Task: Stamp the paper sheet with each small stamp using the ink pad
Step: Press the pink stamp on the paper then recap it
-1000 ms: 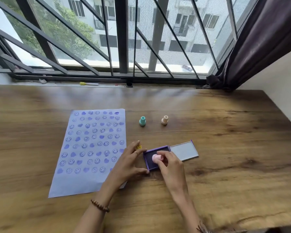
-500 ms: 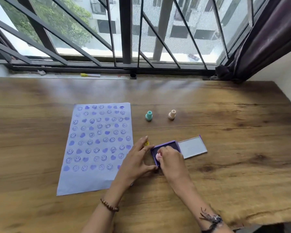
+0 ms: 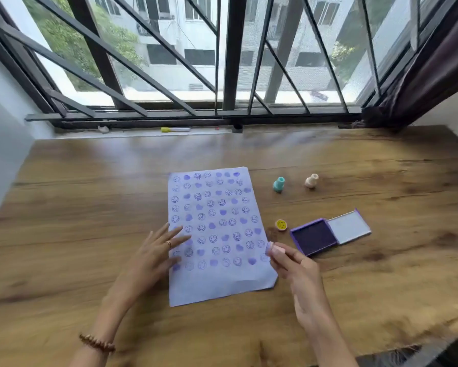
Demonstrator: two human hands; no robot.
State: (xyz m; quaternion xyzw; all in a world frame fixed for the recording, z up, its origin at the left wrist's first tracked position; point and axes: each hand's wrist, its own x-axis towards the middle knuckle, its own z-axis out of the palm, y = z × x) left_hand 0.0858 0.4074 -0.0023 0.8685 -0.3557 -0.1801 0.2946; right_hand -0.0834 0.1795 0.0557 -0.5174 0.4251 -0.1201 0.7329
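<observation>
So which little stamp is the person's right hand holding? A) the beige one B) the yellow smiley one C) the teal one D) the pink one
D. The right hand pinches the pink stamp over the paper sheet's right edge, while the teal stamp, beige stamp and yellow smiley stamp all sit on the table, untouched.

Rows of purple prints cover the flat paper sheet [image 3: 217, 234]; open ink pad [image 3: 314, 237] lies beside, seemingly untouched.

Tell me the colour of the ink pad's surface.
Dark purple, inside a lighter purple case; the ink pad shows clearly in the head view.
</observation>
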